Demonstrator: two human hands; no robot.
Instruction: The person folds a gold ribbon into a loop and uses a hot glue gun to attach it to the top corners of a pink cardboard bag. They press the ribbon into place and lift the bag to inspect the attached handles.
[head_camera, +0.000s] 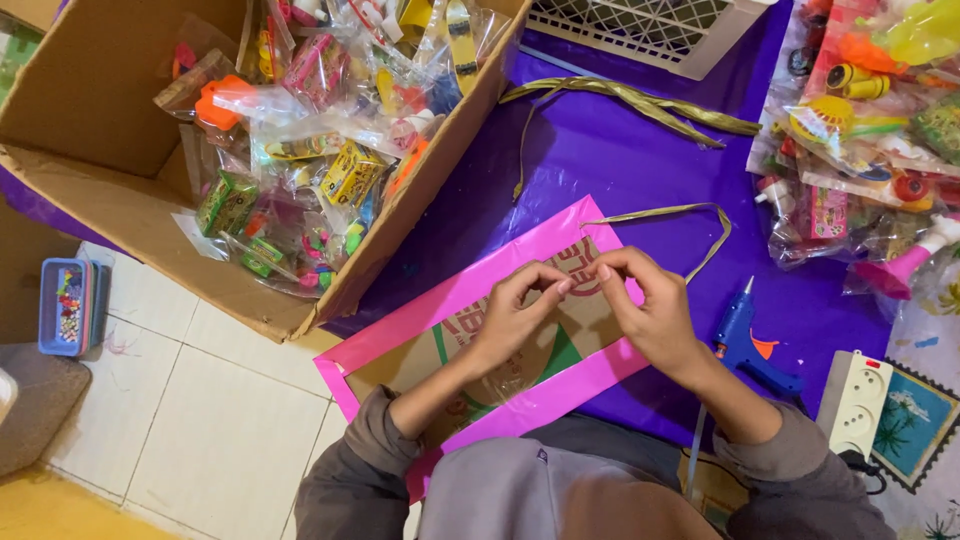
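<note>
Over purple sheet (620, 160) | pink-edged board (560, 245) long axis lower-left to upper-right | hands (585, 310) pinched together above it

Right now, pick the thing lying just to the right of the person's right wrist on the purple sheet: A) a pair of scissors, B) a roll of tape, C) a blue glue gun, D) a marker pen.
C: a blue glue gun with an orange trigger lies on the purple sheet just beside the right hand, between it and the white power strip.
</note>
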